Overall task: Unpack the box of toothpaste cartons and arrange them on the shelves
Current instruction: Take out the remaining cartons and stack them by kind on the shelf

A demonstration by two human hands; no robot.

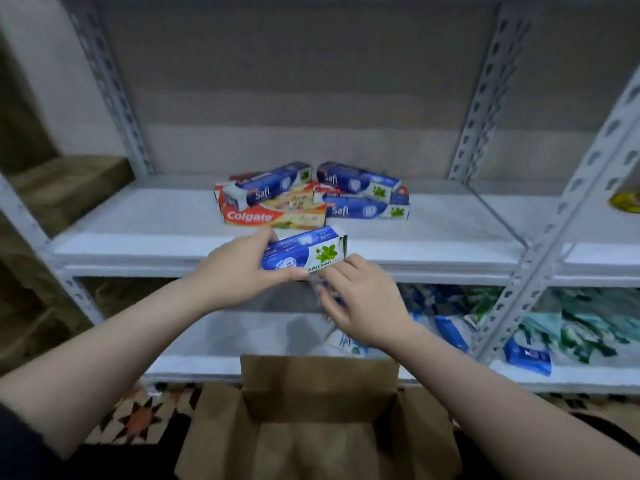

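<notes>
My left hand (242, 268) grips a blue and white double mint toothpaste carton (304, 252) by its left end, just above the front edge of the middle shelf (138, 220). My right hand (360, 299) is directly below the carton's right end, its thumb touching the lower corner. Its fingers curl round a blurred bluish thing (329, 296) that looks like a second carton. Further back on the shelf lies a loose pile of cartons: a red Colgate carton (270, 216) and several blue Safi cartons (363, 209). An open cardboard box (318, 420) sits below my arms.
Grey slotted uprights (540, 258) frame the shelf bay. The lower shelf (242, 337) holds blue and green plastic packets (519, 327) on its right side. A brown box (65, 188) stands to the left, a yellow item (625, 201) at the far right, and a patterned rug (142, 417) covers the floor.
</notes>
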